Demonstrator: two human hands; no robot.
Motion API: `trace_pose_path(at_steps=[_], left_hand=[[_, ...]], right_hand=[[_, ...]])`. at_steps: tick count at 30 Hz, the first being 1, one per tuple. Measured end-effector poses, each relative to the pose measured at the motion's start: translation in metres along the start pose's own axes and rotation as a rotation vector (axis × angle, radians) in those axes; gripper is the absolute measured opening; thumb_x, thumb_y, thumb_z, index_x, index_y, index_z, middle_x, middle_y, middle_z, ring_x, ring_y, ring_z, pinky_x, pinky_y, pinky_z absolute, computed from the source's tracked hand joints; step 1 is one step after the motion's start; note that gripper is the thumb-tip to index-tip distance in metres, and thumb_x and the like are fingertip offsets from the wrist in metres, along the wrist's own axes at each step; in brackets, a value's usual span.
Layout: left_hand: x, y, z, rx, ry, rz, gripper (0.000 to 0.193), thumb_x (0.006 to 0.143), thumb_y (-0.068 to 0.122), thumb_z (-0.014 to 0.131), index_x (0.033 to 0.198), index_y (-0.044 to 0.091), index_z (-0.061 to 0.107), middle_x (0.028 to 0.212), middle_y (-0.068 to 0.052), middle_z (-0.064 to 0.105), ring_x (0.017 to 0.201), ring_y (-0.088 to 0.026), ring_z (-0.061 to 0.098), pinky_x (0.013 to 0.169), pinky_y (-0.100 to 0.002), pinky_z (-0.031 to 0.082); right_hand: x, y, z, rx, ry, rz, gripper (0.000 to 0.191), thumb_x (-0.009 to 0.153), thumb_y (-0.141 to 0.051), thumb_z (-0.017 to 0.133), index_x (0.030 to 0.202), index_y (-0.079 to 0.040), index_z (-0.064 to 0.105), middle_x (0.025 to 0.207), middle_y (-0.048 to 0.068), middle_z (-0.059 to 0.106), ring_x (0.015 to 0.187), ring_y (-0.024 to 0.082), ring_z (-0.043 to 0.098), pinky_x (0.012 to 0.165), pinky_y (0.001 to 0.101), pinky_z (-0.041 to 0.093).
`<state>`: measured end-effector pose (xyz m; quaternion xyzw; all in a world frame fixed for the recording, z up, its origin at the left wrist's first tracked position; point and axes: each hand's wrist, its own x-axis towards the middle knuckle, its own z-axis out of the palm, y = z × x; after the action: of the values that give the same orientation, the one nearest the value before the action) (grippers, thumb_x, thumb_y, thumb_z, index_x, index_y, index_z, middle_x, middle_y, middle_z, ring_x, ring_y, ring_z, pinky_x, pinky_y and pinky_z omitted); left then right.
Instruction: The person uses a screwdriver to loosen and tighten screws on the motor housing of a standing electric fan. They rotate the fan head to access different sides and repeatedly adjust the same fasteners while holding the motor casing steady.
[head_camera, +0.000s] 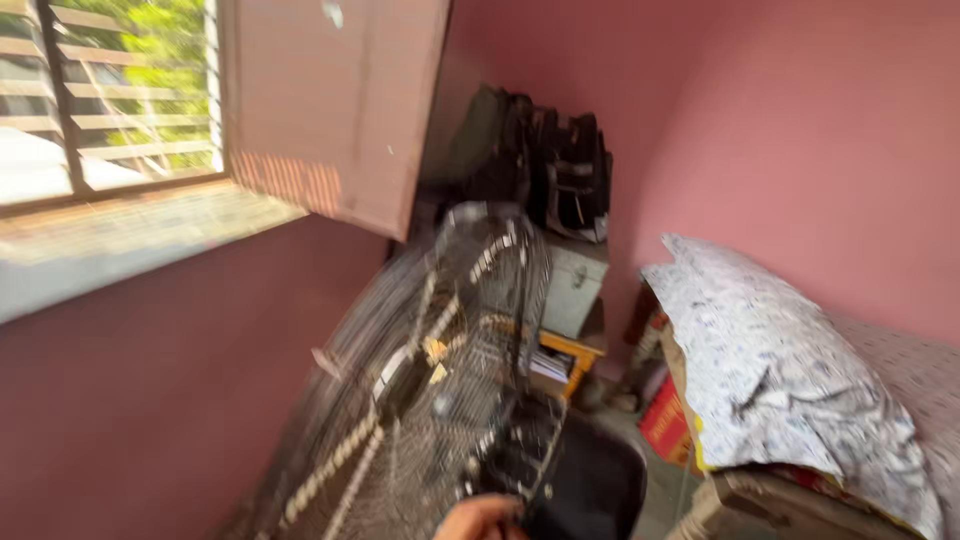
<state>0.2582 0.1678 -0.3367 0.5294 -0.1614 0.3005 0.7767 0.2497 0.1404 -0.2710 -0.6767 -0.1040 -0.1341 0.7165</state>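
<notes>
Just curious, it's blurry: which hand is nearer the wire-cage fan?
Cannot tell left from right: one hand, at the bottom edge, touches the fan at its dark housing; the other is out of view.

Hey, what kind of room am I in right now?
Probably a small bedroom that doubles as storage: a patterned pillow lies on a bed, a wire-caged fan stands by the pink wall, and dark bags are stacked in the corner.

Likely bedroom: pillow (780, 370), window (110, 95).
</notes>
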Motion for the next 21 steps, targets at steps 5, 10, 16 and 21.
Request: trace_pose_path(at_steps=[5, 10, 16, 21], left_hand=[[-0.005, -0.023, 0.019, 0.473, 0.484, 0.488, 0.016, 0.083, 0.007, 0.069, 0.097, 0.002, 0.075, 0.094, -0.014, 0.077, 0.087, -0.014, 0.079, 0.076, -0.021, 0.061], [0.013, -0.113, -0.021, 0.580, 0.310, 0.679, 0.018, 0.094, 0.017, 0.071, 0.102, 0.002, 0.065, 0.095, -0.012, 0.072, 0.092, -0.018, 0.071, 0.084, -0.028, 0.060], [0.012, -0.127, -0.068, 0.110, -0.207, 0.532, 0.024, 0.098, 0.016, 0.068, 0.116, 0.001, 0.072, 0.099, -0.009, 0.079, 0.093, -0.018, 0.076, 0.084, -0.032, 0.063], [-0.017, -0.038, -0.066, 0.327, -0.273, 0.649, 0.021, 0.100, 0.016, 0.064, 0.116, 0.008, 0.075, 0.104, -0.005, 0.080, 0.100, -0.018, 0.078, 0.083, -0.033, 0.065]], right_hand=[[0.019, 0.070, -0.014, 0.003, 0.031, -0.112, 0.054, 0.096, -0.033, 0.053, 0.147, -0.017, 0.054, 0.083, 0.016, 0.073, 0.061, 0.021, 0.069, 0.054, 0.0344, 0.056], [0.060, 0.135, -0.041, -0.012, 0.008, -0.270, 0.055, 0.096, -0.034, 0.053, 0.148, -0.018, 0.053, 0.081, 0.016, 0.072, 0.059, 0.022, 0.068, 0.053, 0.0352, 0.055], [0.096, 0.191, -0.075, 0.005, -0.022, -0.467, 0.056, 0.096, -0.036, 0.053, 0.149, -0.018, 0.052, 0.079, 0.017, 0.071, 0.057, 0.023, 0.067, 0.051, 0.0360, 0.055], [0.103, 0.213, -0.096, 0.009, -0.073, -0.531, 0.057, 0.096, -0.037, 0.053, 0.150, -0.019, 0.051, 0.078, 0.018, 0.071, 0.055, 0.024, 0.066, 0.050, 0.0368, 0.055]])
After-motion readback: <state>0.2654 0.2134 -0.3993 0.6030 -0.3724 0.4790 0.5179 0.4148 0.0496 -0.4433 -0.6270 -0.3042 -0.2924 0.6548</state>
